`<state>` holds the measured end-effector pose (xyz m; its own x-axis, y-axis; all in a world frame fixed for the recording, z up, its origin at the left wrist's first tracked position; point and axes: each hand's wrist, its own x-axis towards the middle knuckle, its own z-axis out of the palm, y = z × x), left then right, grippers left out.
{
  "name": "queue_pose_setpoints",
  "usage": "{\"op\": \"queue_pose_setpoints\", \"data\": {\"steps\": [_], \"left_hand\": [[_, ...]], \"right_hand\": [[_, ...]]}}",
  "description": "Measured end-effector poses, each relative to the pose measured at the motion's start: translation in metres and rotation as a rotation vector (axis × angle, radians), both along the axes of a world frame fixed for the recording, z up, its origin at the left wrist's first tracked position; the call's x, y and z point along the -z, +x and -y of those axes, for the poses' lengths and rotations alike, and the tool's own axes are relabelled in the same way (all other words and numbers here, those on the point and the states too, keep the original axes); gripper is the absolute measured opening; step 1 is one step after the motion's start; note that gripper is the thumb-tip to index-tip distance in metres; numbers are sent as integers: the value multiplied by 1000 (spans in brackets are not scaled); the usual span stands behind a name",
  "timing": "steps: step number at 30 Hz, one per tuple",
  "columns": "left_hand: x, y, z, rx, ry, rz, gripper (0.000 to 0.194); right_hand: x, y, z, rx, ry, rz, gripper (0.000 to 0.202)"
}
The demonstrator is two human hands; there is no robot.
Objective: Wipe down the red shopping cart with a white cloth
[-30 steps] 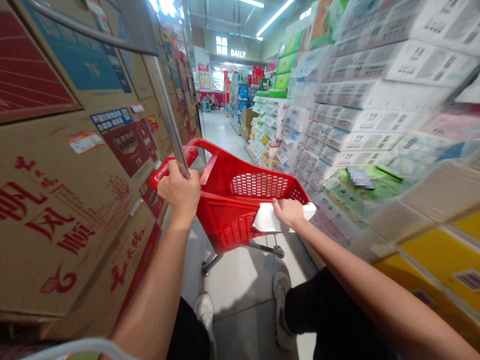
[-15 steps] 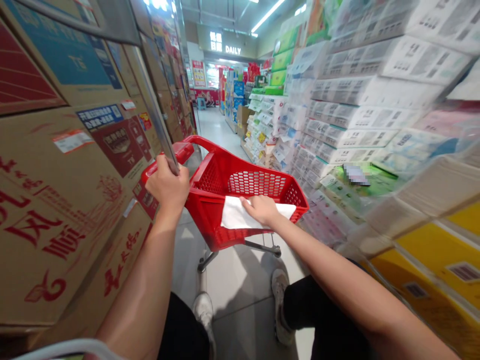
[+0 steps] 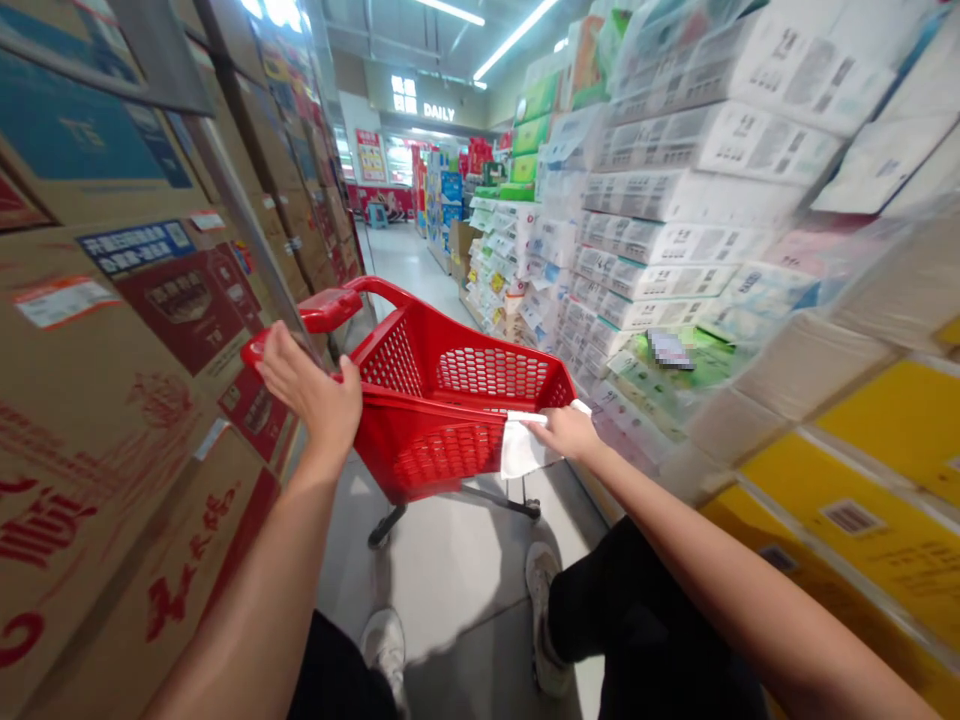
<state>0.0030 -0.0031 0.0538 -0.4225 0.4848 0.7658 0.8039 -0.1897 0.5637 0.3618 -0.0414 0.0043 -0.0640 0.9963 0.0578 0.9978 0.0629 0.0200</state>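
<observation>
Two pale shoes (image 3: 384,645) stand on smooth floor tiles (image 3: 442,560). Above them, the right hand (image 3: 566,432) is clamped on a limp white cloth (image 3: 521,452), which drapes over the near rim of a red plastic cart (image 3: 431,440), at the end away from its handle (image 3: 334,310). The left hand (image 3: 316,390) is unclenched, fingers stretched and thumb apart, by a slim metal pole (image 3: 251,225) and that glossy, rounded handle; whether the palm touches either, I cannot tell. Honeycomb holes pierce the cart's walls. Matte cardboard cartons (image 3: 157,350) line the left, film-wrapped packs (image 3: 667,240) the right. Farther off, white letters (image 3: 439,112) read DAILY.
</observation>
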Motion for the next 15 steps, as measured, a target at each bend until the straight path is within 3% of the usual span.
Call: {"op": "queue_pose_setpoints", "data": {"steps": [5,10,12,15], "left_hand": [[27,34,8,144,-119,167,100],[46,60,9,261,-301,334,99],[52,57,5,273,-308,358,93],[56,33,-7,225,-270,336,80]], "right_hand": [[-3,-31,14,86,0,-27,71],[1,-88,44,78,29,-130,67],[4,-113,59,16,46,-172,60],[7,-141,80,-185,72,-201,49]]}}
